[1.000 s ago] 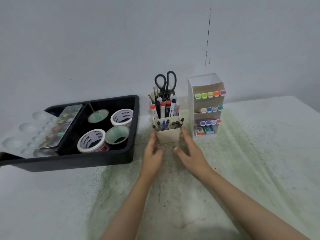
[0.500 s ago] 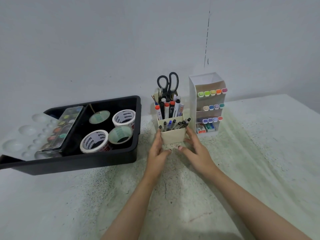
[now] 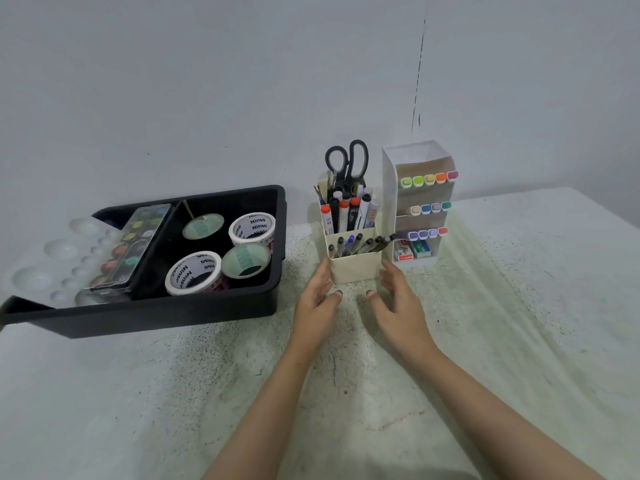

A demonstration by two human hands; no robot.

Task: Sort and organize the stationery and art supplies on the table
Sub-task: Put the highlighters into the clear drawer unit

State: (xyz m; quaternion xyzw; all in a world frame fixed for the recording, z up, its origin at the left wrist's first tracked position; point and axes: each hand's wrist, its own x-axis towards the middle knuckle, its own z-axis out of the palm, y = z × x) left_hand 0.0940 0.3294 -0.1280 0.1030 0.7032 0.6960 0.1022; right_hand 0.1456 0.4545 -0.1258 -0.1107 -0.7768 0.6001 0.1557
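A cream pen holder (image 3: pixel 354 268) stands upright near the wall, with pens in its low front pocket, markers behind them and black-handled scissors (image 3: pixel 347 161) at the back. My left hand (image 3: pixel 317 304) is at the holder's left lower corner and my right hand (image 3: pixel 398 303) at its right lower corner, both with relaxed fingers. The fingertips lie at or just off the holder's sides; neither hand grips it. A white tiered organizer (image 3: pixel 420 202) with rows of pastel highlighters stands just right of the holder.
A black tray (image 3: pixel 173 313) at the left holds several tape rolls (image 3: pixel 194 273), a paint set (image 3: pixel 133 244) and a clear palette (image 3: pixel 52 261). The stained table top (image 3: pixel 519 323) stretches to the right and toward me. A wall stands right behind the holders.
The pen holder has been pushed back toward the wall, beside the white organizer. My hands have loosened at its base and drawn slightly away from its sides.
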